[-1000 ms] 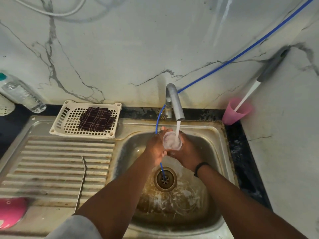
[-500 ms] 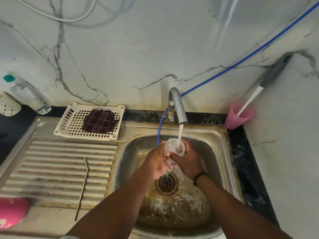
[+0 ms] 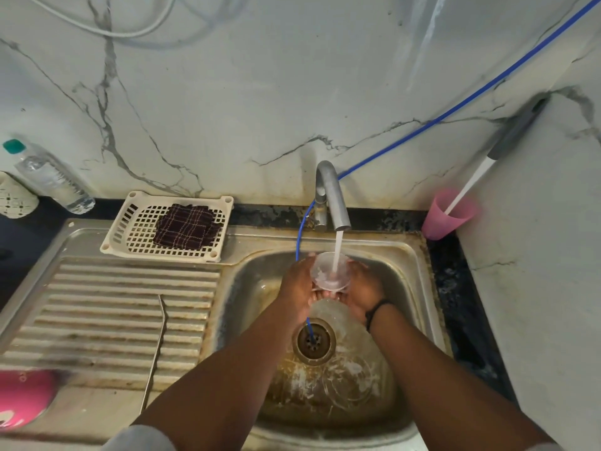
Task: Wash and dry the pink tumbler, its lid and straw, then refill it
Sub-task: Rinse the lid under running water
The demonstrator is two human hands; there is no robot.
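At the near left edge the rounded pink tumbler (image 3: 22,398) shows only in part, blurred. One thin bent metal straw (image 3: 156,351) lies lengthwise across the ribbed steel drainboard (image 3: 97,314), its long axis running near to far. Over the stained steel sink (image 3: 419,288), the left hand (image 3: 297,289) and right hand (image 3: 362,288) both curl round one clear plastic lid (image 3: 330,271), held under the water from the curved grey tap (image 3: 331,193). Farther back, one white lattice basket (image 3: 130,229) holds a dark checked cloth (image 3: 187,226).

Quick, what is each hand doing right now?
Left hand: holds the clear lid under the tap water.
Right hand: holds the same lid from the other side.
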